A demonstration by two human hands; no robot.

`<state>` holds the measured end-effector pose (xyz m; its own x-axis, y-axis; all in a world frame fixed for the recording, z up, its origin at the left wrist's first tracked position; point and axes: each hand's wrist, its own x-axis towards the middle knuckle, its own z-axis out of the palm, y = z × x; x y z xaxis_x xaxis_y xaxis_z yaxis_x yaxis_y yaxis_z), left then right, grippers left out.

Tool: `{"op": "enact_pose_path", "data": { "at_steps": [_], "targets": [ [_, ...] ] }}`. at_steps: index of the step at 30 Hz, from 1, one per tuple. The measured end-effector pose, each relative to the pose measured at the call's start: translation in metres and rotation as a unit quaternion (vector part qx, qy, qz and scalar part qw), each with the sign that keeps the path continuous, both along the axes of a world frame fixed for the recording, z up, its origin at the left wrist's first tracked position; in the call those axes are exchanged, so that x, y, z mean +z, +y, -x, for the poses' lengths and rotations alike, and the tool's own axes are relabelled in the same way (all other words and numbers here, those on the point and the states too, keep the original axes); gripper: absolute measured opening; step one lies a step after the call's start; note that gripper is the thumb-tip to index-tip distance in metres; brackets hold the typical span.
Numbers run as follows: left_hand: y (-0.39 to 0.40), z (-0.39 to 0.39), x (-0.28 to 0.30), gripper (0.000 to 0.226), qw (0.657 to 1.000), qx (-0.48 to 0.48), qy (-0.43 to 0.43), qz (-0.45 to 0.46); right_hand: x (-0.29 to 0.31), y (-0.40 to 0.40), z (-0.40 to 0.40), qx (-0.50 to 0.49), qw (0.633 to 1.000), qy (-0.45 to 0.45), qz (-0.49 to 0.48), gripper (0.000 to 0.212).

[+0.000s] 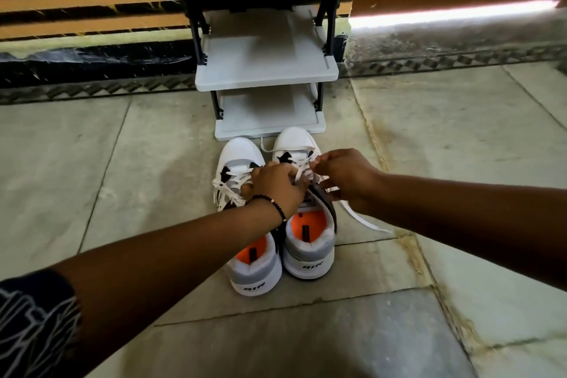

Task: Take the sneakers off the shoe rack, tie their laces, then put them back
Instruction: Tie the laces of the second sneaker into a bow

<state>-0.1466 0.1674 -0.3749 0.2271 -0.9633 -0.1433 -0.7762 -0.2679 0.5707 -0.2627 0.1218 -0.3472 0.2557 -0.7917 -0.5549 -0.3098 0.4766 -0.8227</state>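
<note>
Stone floor (429,138) held both sneakers before the shoe rack (267,74); the right sneaker (302,193) was being tied, laces (299,173) pinched by left hand (277,187) and right hand (345,176); a knot was judged next.

Home entryway, stone-tiled floor (460,132), grey shoe rack (267,70)
</note>
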Motion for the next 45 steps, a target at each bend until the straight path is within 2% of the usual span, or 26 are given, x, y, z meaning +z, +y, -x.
{"op": "enact_pose_path", "data": {
  "at_steps": [3, 5, 7, 10, 13, 15, 19, 22, 23, 25, 28, 30, 32, 34, 37, 40, 42, 44, 45],
  "targets": [
    [-0.003, -0.001, 0.003, 0.023, 0.987, 0.085, 0.136, 0.019, 0.001, 0.003, -0.002, -0.001, 1.000, -0.012, 0.009, 0.013],
    [-0.004, -0.004, 0.009, 0.022, 0.955, 0.131, 0.261, 0.046, 0.004, 0.004, -0.002, 0.013, 1.000, -0.027, 0.002, 0.010],
    [-0.001, -0.008, 0.021, 0.027, 0.940, 0.120, 0.304, 0.100, 0.008, 0.004, -0.003, 0.064, 0.998, -0.022, -0.006, 0.010],
    [0.004, -0.014, 0.035, 0.023, 0.960, -0.002, 0.234, 0.153, 0.011, 0.003, -0.007, 0.163, 0.986, -0.007, 0.035, 0.013],
    [0.003, -0.019, 0.044, 0.021, 0.970, -0.091, 0.162, 0.160, 0.015, 0.001, -0.009, 0.185, 0.978, -0.007, 0.096, 0.013],
    [0.000, -0.022, 0.049, 0.018, 0.978, -0.108, 0.110, 0.137, 0.019, -0.004, -0.006, 0.183, 0.976, 0.000, 0.121, 0.015],
    [-0.004, -0.030, 0.050, 0.019, 0.984, -0.132, 0.094, 0.067, 0.026, -0.011, 0.001, 0.201, 0.965, 0.019, 0.170, 0.032],
    [-0.007, -0.031, 0.055, 0.021, 0.985, -0.135, 0.094, 0.045, 0.031, -0.013, 0.004, 0.221, 0.955, 0.027, 0.196, 0.025],
    [-0.009, -0.031, 0.058, 0.022, 0.984, -0.140, 0.100, 0.036, 0.033, -0.014, 0.005, 0.225, 0.951, 0.035, 0.208, 0.022],
    [-0.011, -0.033, 0.063, 0.024, 0.974, -0.153, 0.164, -0.017, 0.040, -0.017, 0.006, 0.250, 0.932, 0.076, 0.251, 0.015],
    [-0.011, -0.041, 0.072, 0.020, 0.926, -0.160, 0.308, -0.151, 0.054, -0.021, 0.005, 0.295, 0.898, 0.129, 0.301, 0.010],
    [-0.011, -0.045, 0.078, 0.016, 0.903, -0.162, 0.353, -0.183, 0.063, -0.023, 0.005, 0.299, 0.903, 0.105, 0.289, 0.012],
    [-0.012, -0.048, 0.083, 0.014, 0.908, -0.161, 0.341, -0.184, 0.069, -0.026, 0.004, 0.295, 0.914, 0.078, 0.266, 0.012],
    [-0.012, -0.047, 0.084, 0.020, 0.926, -0.160, 0.294, -0.173, 0.072, -0.029, 0.004, 0.297, 0.921, 0.063, 0.243, 0.011],
    [-0.010, -0.042, 0.082, 0.029, 0.950, -0.157, 0.231, -0.140, 0.074, -0.030, 0.004, 0.317, 0.916, 0.063, 0.236, 0.011],
    [-0.013, -0.038, 0.078, 0.025, 0.980, -0.154, 0.116, -0.043, 0.076, -0.030, 0.005, 0.333, 0.909, 0.070, 0.240, 0.009],
    [-0.014, -0.036, 0.075, 0.032, 0.991, -0.125, 0.056, -0.003, 0.076, -0.031, 0.006, 0.340, 0.908, 0.068, 0.236, 0.007],
    [-0.012, -0.033, 0.075, 0.032, 0.993, -0.082, 0.079, -0.011, 0.076, -0.031, 0.007, 0.343, 0.909, 0.058, 0.228, 0.003],
    [-0.012, -0.032, 0.075, 0.027, 0.991, -0.053, 0.124, -0.024, 0.075, -0.031, 0.008, 0.341, 0.911, 0.054, 0.227, 0.003]
  ]
}}
